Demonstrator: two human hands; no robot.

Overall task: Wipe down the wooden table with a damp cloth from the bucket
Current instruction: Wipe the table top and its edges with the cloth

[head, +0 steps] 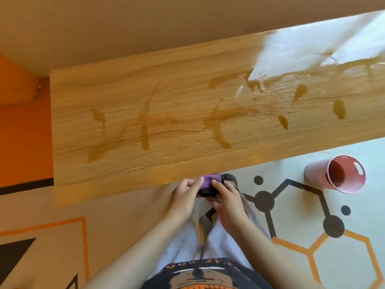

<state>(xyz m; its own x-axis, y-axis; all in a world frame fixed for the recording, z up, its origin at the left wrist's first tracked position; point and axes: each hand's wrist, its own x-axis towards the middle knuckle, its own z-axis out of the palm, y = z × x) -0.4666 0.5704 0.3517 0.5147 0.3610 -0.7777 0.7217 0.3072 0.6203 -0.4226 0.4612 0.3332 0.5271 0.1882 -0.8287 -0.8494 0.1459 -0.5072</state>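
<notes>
My left grip (185,195) and right grip (227,196) both pinch the cloth (209,180) at the wet desk's (166,90) near edge.

Indoor room w/ painted decor: orange wall (25,132), hexagon & molecule floor graphics (263,200), wood table (166,97). Home or studio, can't tell.
</notes>
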